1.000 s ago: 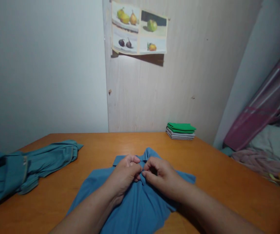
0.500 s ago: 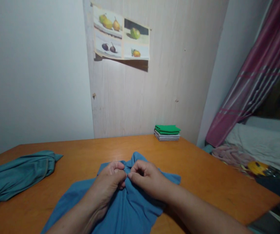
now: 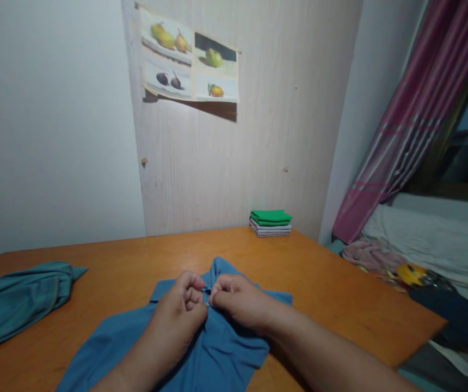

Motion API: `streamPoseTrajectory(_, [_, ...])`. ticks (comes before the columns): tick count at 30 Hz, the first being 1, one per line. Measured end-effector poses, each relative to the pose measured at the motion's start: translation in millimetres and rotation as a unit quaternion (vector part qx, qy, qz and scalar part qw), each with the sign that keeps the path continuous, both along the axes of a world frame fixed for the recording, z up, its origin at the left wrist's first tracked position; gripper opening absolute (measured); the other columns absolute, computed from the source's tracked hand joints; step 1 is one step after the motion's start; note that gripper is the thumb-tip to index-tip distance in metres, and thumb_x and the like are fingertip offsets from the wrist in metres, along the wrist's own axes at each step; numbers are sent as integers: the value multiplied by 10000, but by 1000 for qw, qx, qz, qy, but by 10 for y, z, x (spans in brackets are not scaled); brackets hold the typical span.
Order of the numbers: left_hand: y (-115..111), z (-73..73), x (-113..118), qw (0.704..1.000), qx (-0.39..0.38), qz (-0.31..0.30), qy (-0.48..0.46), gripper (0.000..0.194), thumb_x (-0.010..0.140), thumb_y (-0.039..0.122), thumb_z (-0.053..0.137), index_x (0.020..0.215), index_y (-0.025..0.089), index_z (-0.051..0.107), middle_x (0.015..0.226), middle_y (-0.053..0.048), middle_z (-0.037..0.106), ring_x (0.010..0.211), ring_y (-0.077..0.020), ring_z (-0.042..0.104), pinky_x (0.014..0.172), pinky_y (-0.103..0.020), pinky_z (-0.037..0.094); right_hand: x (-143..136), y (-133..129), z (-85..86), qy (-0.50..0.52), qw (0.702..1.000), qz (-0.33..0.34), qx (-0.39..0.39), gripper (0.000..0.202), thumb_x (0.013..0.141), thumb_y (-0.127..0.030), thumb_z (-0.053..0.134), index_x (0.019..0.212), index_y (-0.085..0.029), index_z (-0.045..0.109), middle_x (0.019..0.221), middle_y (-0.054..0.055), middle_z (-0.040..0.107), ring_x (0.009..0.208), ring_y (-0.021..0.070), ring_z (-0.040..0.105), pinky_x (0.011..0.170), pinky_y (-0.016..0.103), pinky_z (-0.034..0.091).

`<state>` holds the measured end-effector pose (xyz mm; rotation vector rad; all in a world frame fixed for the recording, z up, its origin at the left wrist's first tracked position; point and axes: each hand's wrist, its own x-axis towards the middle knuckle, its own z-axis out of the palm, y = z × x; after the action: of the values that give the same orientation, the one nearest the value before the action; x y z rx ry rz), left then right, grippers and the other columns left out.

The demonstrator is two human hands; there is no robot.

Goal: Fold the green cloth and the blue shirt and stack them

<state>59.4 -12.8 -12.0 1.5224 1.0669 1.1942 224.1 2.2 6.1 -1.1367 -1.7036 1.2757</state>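
A blue collared shirt (image 3: 217, 348) lies spread on the wooden table, its collar end pointing away from me. My left hand (image 3: 187, 305) has its fingers curled at the shirt's front, just below the collar, with the thumb on the cloth edge. Right against it, my right hand (image 3: 238, 299) pinches the other side of the front between thumb and forefinger. Between the fingertips shows a small pale spot, perhaps a button; it is too small to be sure. Both forearms lie over part of the shirt.
A teal garment (image 3: 17, 305) lies loosely bunched at the table's left. Folded green and checked cloths (image 3: 270, 219) are stacked at the back edge of the orange-brown table (image 3: 324, 277). Beyond its right edge are a pink curtain (image 3: 385, 141) and a heap of fabrics (image 3: 381, 256).
The view has turned slightly right, so everything sits further left. My left thumb has shifted lower and away from its fingertips; my right hand keeps its pinch on the shirt.
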Motion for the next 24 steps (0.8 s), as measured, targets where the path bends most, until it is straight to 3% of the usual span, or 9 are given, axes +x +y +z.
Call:
streamPoseTrajectory(7, [-92, 53, -13, 970, 150, 20, 193, 99, 822, 182, 527, 907, 232, 535, 714, 39, 534, 656, -144, 512, 613, -258, 381, -4, 26, -32, 77, 990, 12, -117, 81, 712, -200, 587, 663, -201, 523, 483, -83, 500, 393, 63, 383, 385, 190, 239])
streamPoseTrajectory(14, [-46, 32, 25, 990, 104, 19, 89, 178, 809, 152, 532, 972, 220, 519, 763, 32, 554, 675, -134, 532, 624, -241, 423, 29, 79, -90, 133, 979, 34, -152, 83, 715, -251, 604, 688, -181, 570, 492, -71, 521, 377, 57, 390, 347, 176, 254])
streamPoseTrajectory(20, [-98, 75, 34, 988, 112, 32, 106, 205, 815, 158, 545, 1011, 215, 533, 769, 28, 575, 679, -135, 551, 614, -237, 416, 40, 39, -81, 116, 983, 62, -127, 179, 761, -306, 669, 716, -188, 542, 480, -83, 503, 384, 53, 387, 364, 161, 265])
streamPoseTrajectory(24, [-131, 96, 31, 982, 124, 20, 144, 208, 843, 169, 524, 1046, 215, 523, 756, 35, 566, 656, -134, 540, 595, -239, 404, 66, 39, -76, 87, 987, 65, -116, 294, 793, -429, 678, 705, -190, 532, 496, -74, 532, 374, 48, 394, 369, 167, 253])
